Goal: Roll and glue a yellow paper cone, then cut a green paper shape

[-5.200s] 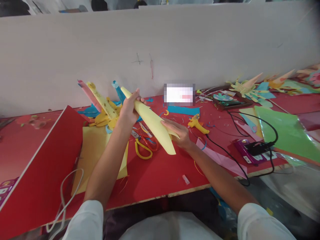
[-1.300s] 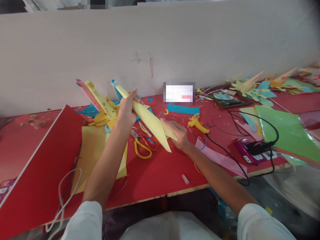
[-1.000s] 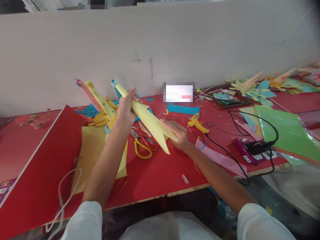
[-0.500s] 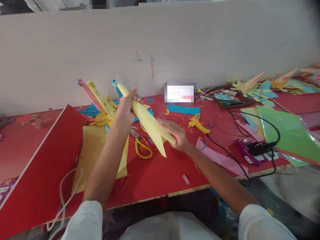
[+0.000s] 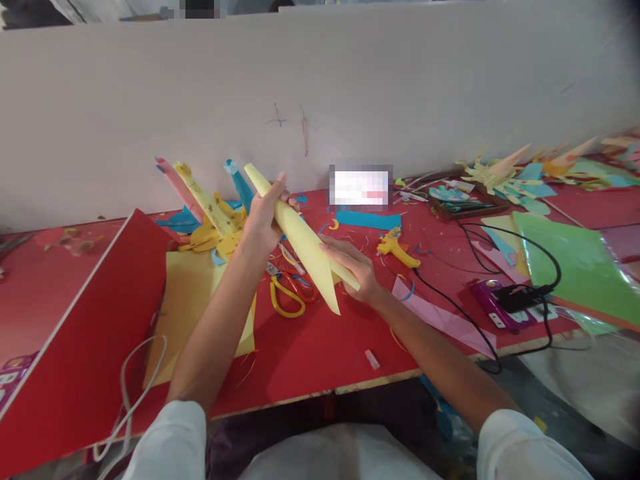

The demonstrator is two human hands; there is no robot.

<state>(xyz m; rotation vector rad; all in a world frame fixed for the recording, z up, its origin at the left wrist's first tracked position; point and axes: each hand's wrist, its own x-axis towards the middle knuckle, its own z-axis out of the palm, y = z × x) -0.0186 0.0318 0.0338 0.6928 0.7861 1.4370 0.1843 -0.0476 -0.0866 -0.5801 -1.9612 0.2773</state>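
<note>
Left hand (image 5: 266,221): grip clamped round a pale yellow rolled-paper cone (image 5: 303,241), upper part
Right hand (image 5: 356,268): grip closed on its lower end
Cone: tilted above the red counter (image 5: 310,353), narrow tip toward 11 o'clock
Nearby: yellow glue gun (image 5: 399,250) at 3ish, red-and-yellow-handled scissors (image 5: 289,313) around 6

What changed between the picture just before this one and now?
The rolled yellow paper and the left hand moved to the person's right; the right hand shifted only slightly that way. More of the blue roll shows. Nothing was taken up or let go: both hands hold the paper. The glue gun and scissors stayed put.
</note>
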